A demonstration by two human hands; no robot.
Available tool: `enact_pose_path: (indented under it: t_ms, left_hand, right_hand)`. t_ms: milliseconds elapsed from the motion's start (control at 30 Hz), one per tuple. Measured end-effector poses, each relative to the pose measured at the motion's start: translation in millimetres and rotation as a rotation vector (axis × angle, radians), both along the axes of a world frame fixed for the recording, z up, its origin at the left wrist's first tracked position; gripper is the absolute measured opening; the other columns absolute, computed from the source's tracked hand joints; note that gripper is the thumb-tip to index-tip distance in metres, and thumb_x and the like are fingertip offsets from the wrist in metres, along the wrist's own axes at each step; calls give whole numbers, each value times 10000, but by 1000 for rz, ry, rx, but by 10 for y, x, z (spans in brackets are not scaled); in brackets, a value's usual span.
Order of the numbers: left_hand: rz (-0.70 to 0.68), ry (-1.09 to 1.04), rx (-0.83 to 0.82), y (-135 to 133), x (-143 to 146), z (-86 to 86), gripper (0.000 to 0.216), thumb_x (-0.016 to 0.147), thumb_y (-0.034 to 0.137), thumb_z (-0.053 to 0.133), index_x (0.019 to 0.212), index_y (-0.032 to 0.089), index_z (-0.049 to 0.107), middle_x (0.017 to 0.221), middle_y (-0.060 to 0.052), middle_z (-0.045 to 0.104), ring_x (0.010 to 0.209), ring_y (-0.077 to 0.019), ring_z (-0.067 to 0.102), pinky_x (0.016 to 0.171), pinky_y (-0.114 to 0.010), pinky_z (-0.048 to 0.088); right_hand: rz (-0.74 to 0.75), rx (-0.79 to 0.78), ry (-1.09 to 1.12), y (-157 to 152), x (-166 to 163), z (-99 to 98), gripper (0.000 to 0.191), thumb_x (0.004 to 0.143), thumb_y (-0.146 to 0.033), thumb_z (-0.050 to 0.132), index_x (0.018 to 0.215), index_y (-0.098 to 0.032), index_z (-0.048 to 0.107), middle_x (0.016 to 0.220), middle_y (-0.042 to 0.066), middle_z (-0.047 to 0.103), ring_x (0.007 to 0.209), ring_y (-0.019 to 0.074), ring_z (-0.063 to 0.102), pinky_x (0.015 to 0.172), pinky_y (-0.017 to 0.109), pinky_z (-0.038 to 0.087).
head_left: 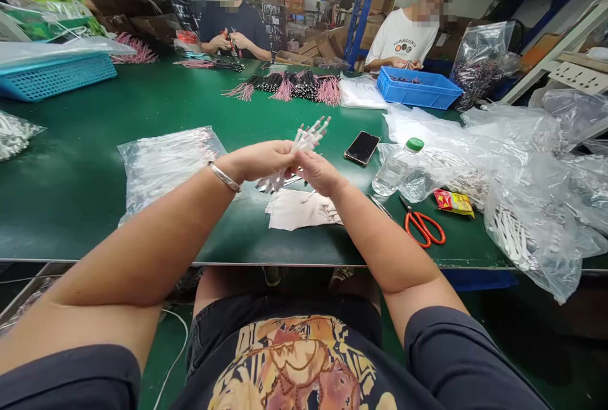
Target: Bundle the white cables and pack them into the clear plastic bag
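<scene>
My left hand [266, 160] and my right hand [318, 171] meet above the green table, both closed around one bundle of short white wires [311, 135]. The bundle's upper ends fan out past my fingers and show pinkish tips; its lower ends hang below my left hand. Beneath my hands lies a pale cloth or sheet [297, 210] with a few small pieces on it. Left of it, a clear bag full of white wires [164, 166] rests flat. My fingers partly hide the middle of the bundle.
To the right are a phone [361, 147], a green-capped bottle [396, 169], red-handled scissors [424, 226], a yellow-red packet [454, 203] and plastic bags of white parts [517, 232]. Black-and-pink wire bundles [289, 85] and a blue bin [418, 88] lie farther back, near two co-workers. A blue basket [57, 74] stands left.
</scene>
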State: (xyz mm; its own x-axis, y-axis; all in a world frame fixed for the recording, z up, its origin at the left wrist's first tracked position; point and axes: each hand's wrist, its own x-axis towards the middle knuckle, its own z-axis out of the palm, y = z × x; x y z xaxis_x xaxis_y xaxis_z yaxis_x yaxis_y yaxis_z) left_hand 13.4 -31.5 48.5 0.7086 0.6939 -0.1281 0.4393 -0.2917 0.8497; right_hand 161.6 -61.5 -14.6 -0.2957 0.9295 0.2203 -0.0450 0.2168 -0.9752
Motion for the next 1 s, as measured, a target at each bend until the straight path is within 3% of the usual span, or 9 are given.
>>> enact_pose_path:
  t_ms: [100,267,367,467,533,600,700,800,1000]
  left_hand:
    - [-75,-86,-181,-149,-60,-35,228,747,314,662,597,152,603,595,-37,563,533,-118,482,531,-232,388]
    - [-36,-190,-400,-266,-120,-200,150,707,268,711,640,142,668,612,-65,617,581,-161,558,572,-252,443]
    - [25,-365,-458,-378,-165,-352,228,710,307,722,863,140,696,867,-93,684,822,-188,615,687,-235,463]
    - [268,-670,-658,-534,-188,-450,446,812,526,553,1074,173,633,1106,-92,646,1029,-197,581,812,-276,471]
    - [456,-877,-847,-639,-168,-463,541,860,603,382,1117,177,593,1153,-106,629,1063,-220,582,864,-357,478]
    - [530,-1025,-995,-722,-123,-450,554,899,572,282,1112,157,583,1141,-127,637,1074,-243,590,893,-418,476]
    - [481,-1160,-1081,-778,-39,-440,471,948,411,227,1082,153,597,1064,-106,672,1059,-214,608,891,-390,492]
    - [519,-1190,-1023,-768,26,-472,367,941,255,278,1036,169,622,931,-52,699,949,-143,643,824,-266,515]
    - [681,-1196,-992,-776,77,-572,298,930,207,333,853,166,618,750,-6,672,749,-85,645,734,-165,505]
  right_hand:
    - [261,-154,187,-129,-31,152,624,664,-534,712,1160,-184,568,936,37,679,702,155,623,635,293,519]
    - [102,-261,169,-274,-128,282,441,741,-520,651,1035,-192,624,886,27,684,513,103,574,408,225,452]
    - [-76,-185,236,-315,-156,409,373,788,-537,587,793,-167,630,875,30,685,581,96,597,465,214,470]
    - [-210,-128,357,-346,-194,588,343,822,-486,575,711,-162,582,758,20,665,706,119,636,642,263,520]
    - [-272,-145,385,-370,-265,684,319,831,-458,578,708,-164,561,648,-7,608,668,113,622,687,289,520]
    - [-320,-172,396,-400,-376,726,294,833,-426,587,705,-165,542,591,-35,542,600,93,584,686,297,515]
    - [-365,-163,416,-458,-559,669,256,814,-378,616,700,-170,519,586,-48,502,578,82,556,673,278,498]
    - [-365,-118,426,-523,-678,489,219,746,-328,678,704,-182,520,619,-44,537,593,87,555,625,247,475]
    - [-361,-130,358,-563,-732,108,215,704,-349,700,709,-179,568,589,-51,559,538,79,518,550,221,432]
